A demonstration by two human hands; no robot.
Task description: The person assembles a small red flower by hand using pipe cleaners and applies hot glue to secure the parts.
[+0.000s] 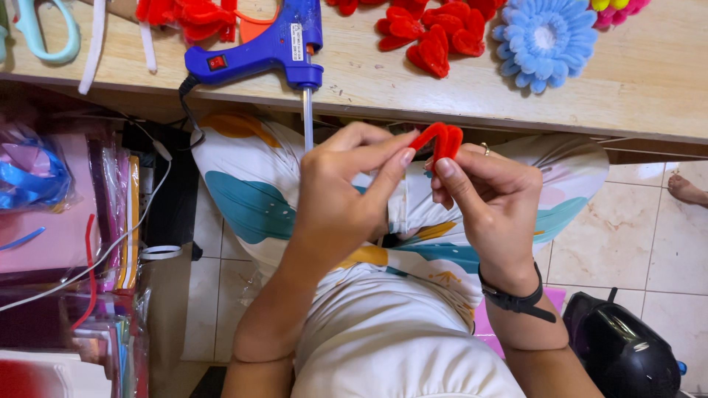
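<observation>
Bright, even daylight; sharp focus.

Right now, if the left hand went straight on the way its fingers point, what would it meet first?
Left hand points up-right at the red fuzzy bent pipe-cleaner piece it already pinches with the right hand; beyond that, likely the wooden table edge.

Fuzzy red pipe cleaner (438, 138); glossy plastic glue gun (273, 46); wooden table (649, 81).
</observation>
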